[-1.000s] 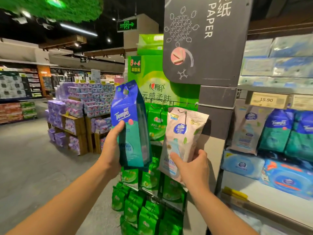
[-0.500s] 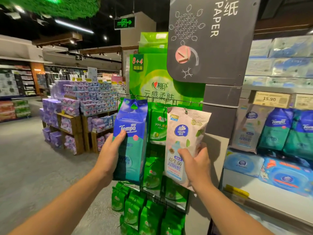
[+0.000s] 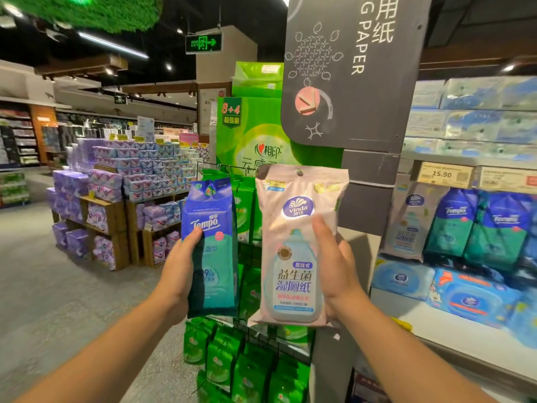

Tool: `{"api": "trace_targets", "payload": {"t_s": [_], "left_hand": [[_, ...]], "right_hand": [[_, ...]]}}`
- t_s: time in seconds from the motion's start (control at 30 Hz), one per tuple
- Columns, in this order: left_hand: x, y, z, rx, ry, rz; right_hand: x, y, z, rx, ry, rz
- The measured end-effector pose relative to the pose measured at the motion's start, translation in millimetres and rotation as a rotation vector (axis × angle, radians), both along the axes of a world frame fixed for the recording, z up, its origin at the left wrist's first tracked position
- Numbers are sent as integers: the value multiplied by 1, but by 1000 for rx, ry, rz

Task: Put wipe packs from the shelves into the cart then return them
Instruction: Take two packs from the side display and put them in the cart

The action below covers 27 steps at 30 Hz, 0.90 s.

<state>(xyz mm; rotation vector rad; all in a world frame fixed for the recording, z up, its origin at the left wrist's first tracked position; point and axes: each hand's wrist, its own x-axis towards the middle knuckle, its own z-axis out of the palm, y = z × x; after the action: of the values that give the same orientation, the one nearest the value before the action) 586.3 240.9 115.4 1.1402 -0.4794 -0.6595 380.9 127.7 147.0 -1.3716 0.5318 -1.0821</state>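
Since a moment ago, we have brought both packs closer and squarer to the camera, and the blue-and-teal Tempo wipe pack now stands upright with its front toward us instead of turned edge-on. Our left hand is clamped around that pack's lower left edge, thumb pressed on the front just under the brand name. Just to its right, without touching it, we hold the pale pink Vinda wipe pack with a bottle-shaped label, also upright. Our right hand grips its right edge, thumb laid across the front below the oval logo.

Both packs are up in the air in front of a black wire hanging rack filled with small green tissue packs. Behind the rack stands a large green tissue bundle marked 8+4. Above and to the right hangs a dark grey aisle sign with chalk-style drawings.

On the right, a white shelf carries matching blue-and-teal Tempo packs, a pink pack like ours, and flat blue wipe boxes, under a yellow price tag reading 15.90. Far to the left, purple tissue packs are stacked on wooden crates across the grey floor.
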Motion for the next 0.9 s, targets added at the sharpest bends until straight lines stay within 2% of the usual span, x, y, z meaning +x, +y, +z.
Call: {"api": "trace_targets", "payload": {"t_s": [0.13, 0.27, 0.4, 0.67, 0.9], "left_hand": [[-20, -2, -1, 3, -21, -49], [-48, -4, -4, 14, -48, -134], [-88, -13, -8, 20, -60, -249], [-211, -47, -26, 42, 1, -617], [-358, -83, -30, 85, -10, -981]], "right_hand": [[-10, -1, -2, 82, 46, -56], [-32, -1, -6, 154, 12, -117], [-75, 0, -21, 219, 9, -240], [-218, 23, -43, 240, 43, -527], [-378, 53, -58, 304, -12, -900]]}}
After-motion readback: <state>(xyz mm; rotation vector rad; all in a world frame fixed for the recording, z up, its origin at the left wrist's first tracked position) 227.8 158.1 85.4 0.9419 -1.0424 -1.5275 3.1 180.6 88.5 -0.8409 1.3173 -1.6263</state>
